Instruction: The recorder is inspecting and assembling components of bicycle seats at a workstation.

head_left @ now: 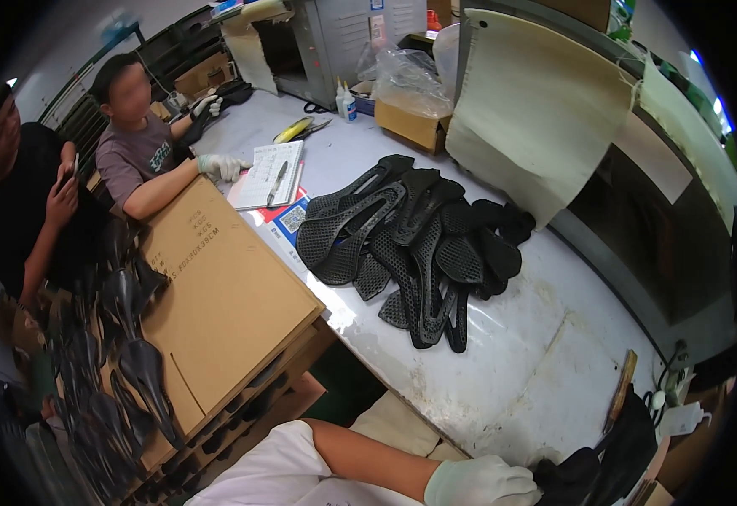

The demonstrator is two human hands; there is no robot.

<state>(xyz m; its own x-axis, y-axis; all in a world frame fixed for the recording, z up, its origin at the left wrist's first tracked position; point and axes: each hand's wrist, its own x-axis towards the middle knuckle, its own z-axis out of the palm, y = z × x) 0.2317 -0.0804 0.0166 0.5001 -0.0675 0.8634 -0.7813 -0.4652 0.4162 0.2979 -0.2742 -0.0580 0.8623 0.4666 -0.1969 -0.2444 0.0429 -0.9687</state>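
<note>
Grip of your gloved left hand is bent against a black piece by the near right edge of the table; you cannot tell from this angle whether the fingers are clamped on it or only rest there. The lower edge of the view trims the hand and the piece, and your right hand cannot be made out. What you see of the piece is dark and dull, its outline blurring into a taller black flap beside it; whether the two are one item is unclear. Near that flap a wooden strip leans, and a white bottle stands to its right.

Farther across the table, well apart from your hand, lies a heap of black pads, overlapping so that many are partly covered. Those on top are long, with honeycomb surfaces and open slots. Beyond them a pale cloth hangs. To your left, a co-worker's gloved hand is just beside an open notebook, and a large carton hides part of the table's edge.
</note>
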